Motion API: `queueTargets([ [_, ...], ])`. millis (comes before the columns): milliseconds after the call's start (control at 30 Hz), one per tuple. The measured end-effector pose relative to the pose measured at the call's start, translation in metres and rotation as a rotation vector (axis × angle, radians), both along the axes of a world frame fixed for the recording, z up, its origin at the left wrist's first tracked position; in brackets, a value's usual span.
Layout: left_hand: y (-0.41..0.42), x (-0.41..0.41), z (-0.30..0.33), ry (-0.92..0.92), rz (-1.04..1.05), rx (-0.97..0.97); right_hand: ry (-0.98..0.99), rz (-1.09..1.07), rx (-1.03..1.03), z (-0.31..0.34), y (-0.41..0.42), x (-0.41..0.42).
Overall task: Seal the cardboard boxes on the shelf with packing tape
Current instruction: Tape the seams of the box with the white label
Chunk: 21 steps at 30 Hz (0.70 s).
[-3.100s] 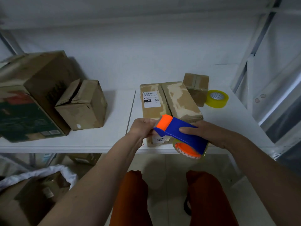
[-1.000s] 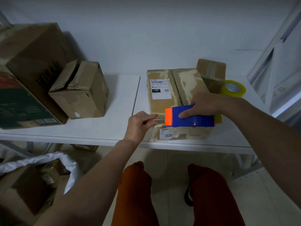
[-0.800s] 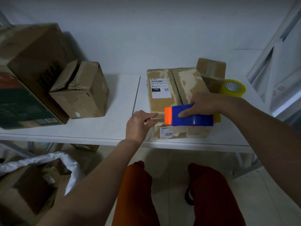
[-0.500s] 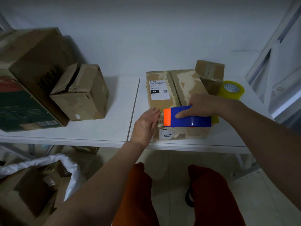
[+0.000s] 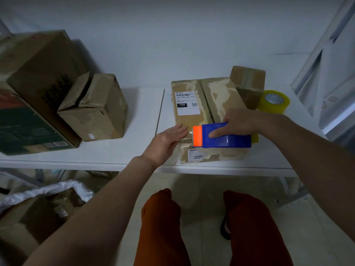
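Four boxes stand on the shelf [image 5: 134, 150], and the one in hand is the flat box [image 5: 203, 112] near the front edge, its long axis running away from the person and its centre seam running the same way. Across its near end lies the dispenser [image 5: 222, 136], blue with an orange end pointing left, so it lies crosswise to that seam. The right hand [image 5: 238, 121] grips the dispenser from above, fingers curled over its top and the index finger down its near face. The left hand [image 5: 169, 139] lies flat, fingers straight, pressing the box's near left corner just beside the orange end; it looks to be pinning the tape's start there, though the tape itself is too clear to make out.

The coming pull likely runs rightward, away from the left hand, across the box's short width.

Behind the flat box sits a small box [image 5: 247, 83], with a yellow tape roll [image 5: 273, 101] beside it. Well to the left, a dented box [image 5: 92, 108] leans against a large box [image 5: 34, 89].
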<state>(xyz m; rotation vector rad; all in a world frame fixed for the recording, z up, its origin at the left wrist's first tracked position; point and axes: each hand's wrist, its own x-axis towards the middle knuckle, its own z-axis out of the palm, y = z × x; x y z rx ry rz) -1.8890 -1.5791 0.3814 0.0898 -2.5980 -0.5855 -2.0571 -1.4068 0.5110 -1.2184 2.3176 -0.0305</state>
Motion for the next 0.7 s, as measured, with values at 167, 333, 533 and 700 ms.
queueTargets([
  [167,-0.002,0.003,-0.001,-0.02,-0.026,0.001,0.009,-0.006,0.003,-0.001,0.001,0.001],
  [333,0.004,-0.001,-0.005,0.067,0.043,0.0,-0.007,-0.021,0.019,-0.004,0.001,0.0],
  [533,0.023,-0.009,-0.015,0.111,0.187,-0.052,-0.028,-0.032,0.072,-0.008,-0.003,-0.003],
  [700,0.023,-0.007,-0.023,0.142,0.205,-0.007,0.031,-0.037,0.053,-0.011,-0.001,-0.003],
])
